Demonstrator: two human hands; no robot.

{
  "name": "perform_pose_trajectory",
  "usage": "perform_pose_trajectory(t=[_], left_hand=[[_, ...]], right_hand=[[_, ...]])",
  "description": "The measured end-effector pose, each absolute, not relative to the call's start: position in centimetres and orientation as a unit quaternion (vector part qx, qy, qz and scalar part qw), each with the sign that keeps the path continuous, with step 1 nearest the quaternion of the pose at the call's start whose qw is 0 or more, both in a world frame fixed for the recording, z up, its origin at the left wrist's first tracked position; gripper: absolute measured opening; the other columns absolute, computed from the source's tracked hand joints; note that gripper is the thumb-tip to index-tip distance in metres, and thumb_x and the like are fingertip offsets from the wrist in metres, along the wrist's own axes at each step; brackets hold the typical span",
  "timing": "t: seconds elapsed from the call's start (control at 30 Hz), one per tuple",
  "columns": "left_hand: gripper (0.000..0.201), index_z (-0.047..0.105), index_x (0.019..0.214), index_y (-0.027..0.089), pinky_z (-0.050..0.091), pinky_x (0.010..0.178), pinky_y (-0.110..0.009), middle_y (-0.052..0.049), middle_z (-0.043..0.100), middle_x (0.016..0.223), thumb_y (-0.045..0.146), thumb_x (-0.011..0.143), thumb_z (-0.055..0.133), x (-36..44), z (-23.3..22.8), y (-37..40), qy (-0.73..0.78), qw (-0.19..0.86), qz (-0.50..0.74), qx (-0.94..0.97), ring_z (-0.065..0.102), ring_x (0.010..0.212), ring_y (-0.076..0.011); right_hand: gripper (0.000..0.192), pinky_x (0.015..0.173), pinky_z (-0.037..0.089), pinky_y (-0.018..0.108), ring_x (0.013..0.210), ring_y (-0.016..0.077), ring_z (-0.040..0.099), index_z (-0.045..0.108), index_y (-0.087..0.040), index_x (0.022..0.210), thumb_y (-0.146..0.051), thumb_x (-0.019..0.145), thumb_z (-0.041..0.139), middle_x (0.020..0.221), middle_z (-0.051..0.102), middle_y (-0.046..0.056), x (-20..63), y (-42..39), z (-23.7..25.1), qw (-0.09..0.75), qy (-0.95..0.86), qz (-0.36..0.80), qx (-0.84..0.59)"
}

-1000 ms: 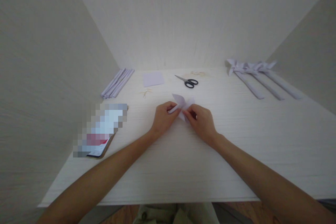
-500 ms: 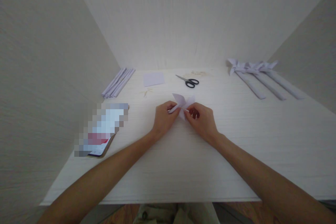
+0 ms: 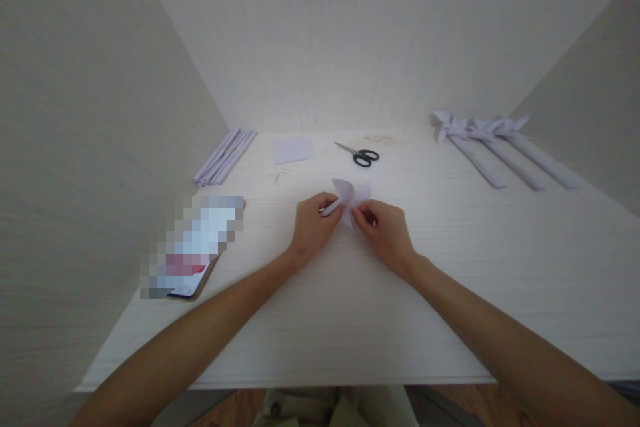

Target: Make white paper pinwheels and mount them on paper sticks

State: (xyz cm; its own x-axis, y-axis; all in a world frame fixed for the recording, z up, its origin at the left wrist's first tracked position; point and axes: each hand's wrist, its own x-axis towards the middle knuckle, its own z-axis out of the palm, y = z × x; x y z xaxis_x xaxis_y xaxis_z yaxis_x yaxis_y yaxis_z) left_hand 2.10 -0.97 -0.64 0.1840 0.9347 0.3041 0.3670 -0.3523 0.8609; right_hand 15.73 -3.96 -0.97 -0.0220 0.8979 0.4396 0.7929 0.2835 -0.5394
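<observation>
At the far left of the white table (image 3: 320, 320) we count one bundle of paper sticks (image 3: 225, 157), four or five of them lying side by side against the wall, and nearer to us one flat device (image 3: 193, 247) with its face blurred out. Next comes one small pale square sheet (image 3: 293, 149) at the back, with a few thin yellowish bits (image 3: 278, 176) just in front of it. In the middle we have our two hands close together: our left hand (image 3: 313, 227) is closed around a rolled paper stem, and our right hand (image 3: 383, 233) pinches the folded paper piece (image 3: 351, 195), whose pointed flaps stand up between and just above the fingertips, over the table's centre. Behind them lies one pair of black-handled scissors (image 3: 361, 155), and beside it a small pale tangle (image 3: 377, 140). At the far right we count three finished paper pinwheels (image 3: 493, 147), laid side by side with their stems pointing towards us.
</observation>
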Motion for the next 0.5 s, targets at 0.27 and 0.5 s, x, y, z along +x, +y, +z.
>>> perform_pose_trajectory(t=[0.27,0.5], left_hand=[[0.011,0.059,0.068,0.015,0.041,0.058,-0.022,0.001,0.060,0.064,0.024,0.067,0.052,2.19,-0.47,-0.92,0.466,0.323,0.433,0.701,0.053,0.061,-0.0112],[0.011,0.060,0.068,0.016,0.040,0.058,-0.021,0.002,0.061,0.063,0.024,0.067,0.052,2.15,-0.49,-1.16,0.458,0.302,0.432,0.716,0.053,0.059,-0.0107]], right_hand=[[0.014,0.050,0.032,0.022,0.051,0.0107,0.045,0.051,-0.017,0.065,-0.025,0.076,0.046,0.059,0.054,0.001,15.76,-4.05,-0.95,0.371,-0.711,0.064,-0.594],[0.010,0.049,0.034,0.021,0.049,0.0100,0.046,0.054,-0.018,0.064,-0.020,0.072,0.048,0.056,0.055,-0.001,15.80,-4.12,-0.96,0.389,-0.711,0.061,-0.582]])
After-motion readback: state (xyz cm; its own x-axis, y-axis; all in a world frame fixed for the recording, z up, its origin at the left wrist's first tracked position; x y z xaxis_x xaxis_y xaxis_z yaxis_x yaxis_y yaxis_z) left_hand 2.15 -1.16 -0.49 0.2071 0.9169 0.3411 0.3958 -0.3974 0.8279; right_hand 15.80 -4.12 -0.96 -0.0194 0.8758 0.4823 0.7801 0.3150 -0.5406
